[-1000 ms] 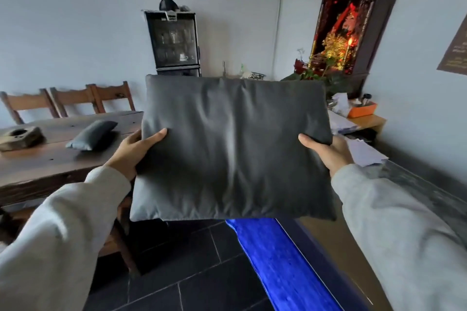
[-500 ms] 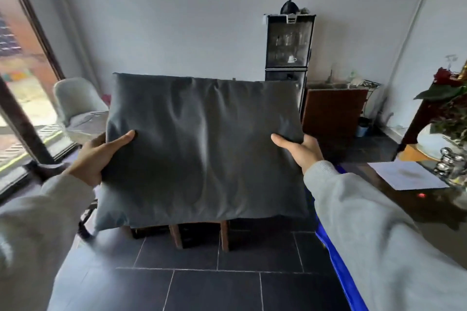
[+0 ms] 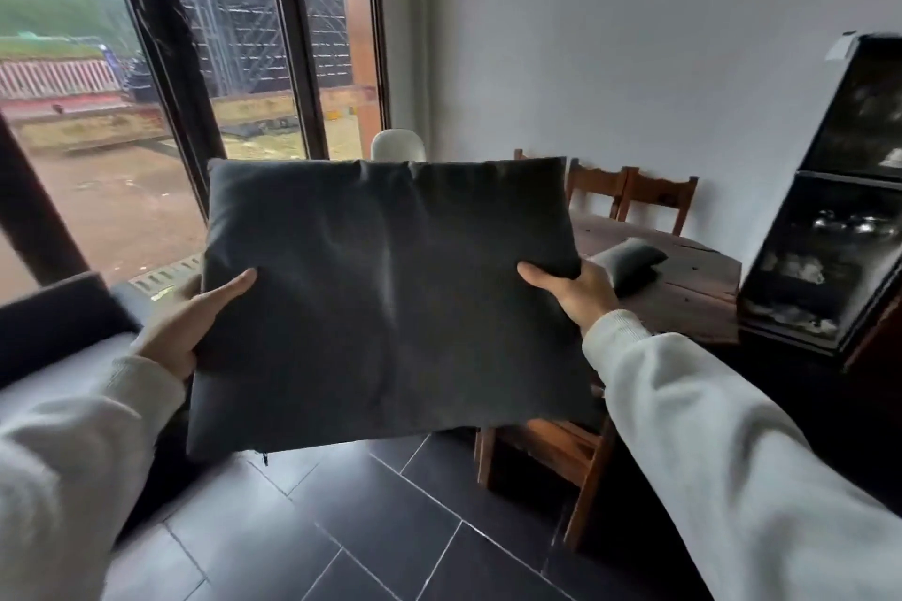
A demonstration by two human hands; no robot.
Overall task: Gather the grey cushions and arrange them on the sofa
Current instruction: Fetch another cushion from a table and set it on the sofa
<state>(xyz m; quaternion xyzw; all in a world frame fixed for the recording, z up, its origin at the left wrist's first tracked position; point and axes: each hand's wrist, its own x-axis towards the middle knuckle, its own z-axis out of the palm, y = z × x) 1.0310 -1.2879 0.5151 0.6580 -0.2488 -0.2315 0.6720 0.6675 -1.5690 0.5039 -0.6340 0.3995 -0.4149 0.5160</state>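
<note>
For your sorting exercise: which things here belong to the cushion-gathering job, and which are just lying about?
Job:
large grey cushion, held by left hand and right hand
small grey cushion on the wooden table
sofa

Lying about:
wooden chairs
glass cabinet

Daylight from window (image 3: 234, 39); edges warped, cabinet (image 3: 839, 190) blurred.

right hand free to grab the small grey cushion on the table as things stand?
Probably not yet. The right hand is clamped on the large grey cushion, as is the left hand. The small grey cushion lies just beyond it on the wooden table, with nothing between; it must let go first.
</note>
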